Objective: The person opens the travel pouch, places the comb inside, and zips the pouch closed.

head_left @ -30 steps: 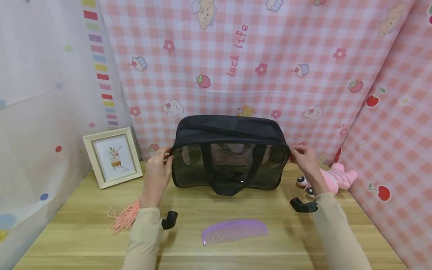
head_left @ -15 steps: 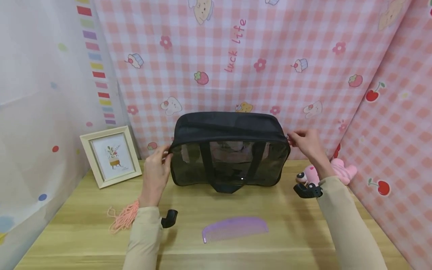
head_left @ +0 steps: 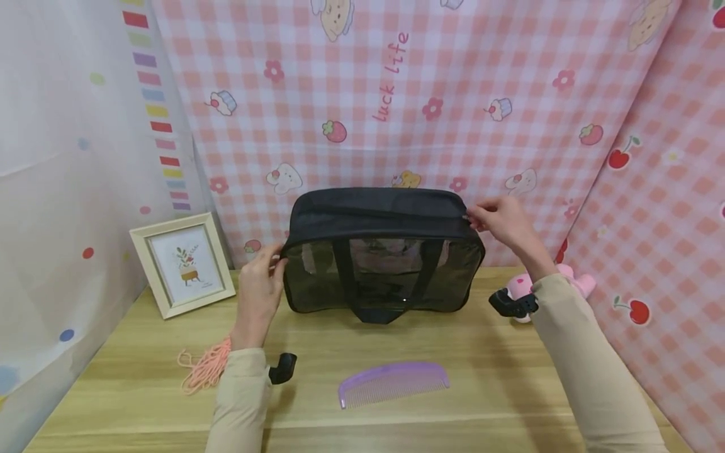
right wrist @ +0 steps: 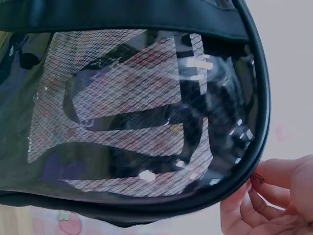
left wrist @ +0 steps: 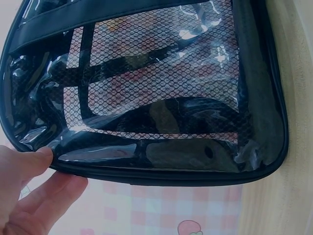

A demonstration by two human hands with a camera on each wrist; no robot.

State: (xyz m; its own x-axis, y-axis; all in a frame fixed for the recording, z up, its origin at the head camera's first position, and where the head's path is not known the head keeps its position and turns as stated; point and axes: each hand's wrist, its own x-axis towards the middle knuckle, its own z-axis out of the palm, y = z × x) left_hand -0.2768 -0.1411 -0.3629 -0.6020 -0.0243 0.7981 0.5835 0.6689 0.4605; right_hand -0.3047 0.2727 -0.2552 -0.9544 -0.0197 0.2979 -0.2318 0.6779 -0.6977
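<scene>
A black bag [head_left: 378, 214] with a see-through front panel and dark handles stands upright at the back of the table. My left hand [head_left: 260, 289] pinches the bag's edge at its upper left corner; the left wrist view shows the thumb on the clear panel side and fingers behind the piping. At the bag's upper right, my right hand [head_left: 501, 220] pinches a small zipper pull [right wrist: 257, 178] between thumb and finger. Mesh shows through the clear front panel [left wrist: 161, 73] in both wrist views.
A purple comb [head_left: 393, 382] lies in front of the bag. Peach yarn [head_left: 206, 368] is beside the left wrist, and a framed picture [head_left: 184, 264] leans at the left. Behind the right wrist, a pink plush toy [head_left: 574, 283] is partly hidden. Patterned curtains close in the back and sides.
My right hand has moved up and to the left along the bag's top from its right corner, with the zipper pull. The left hand has kept its place on the bag.
</scene>
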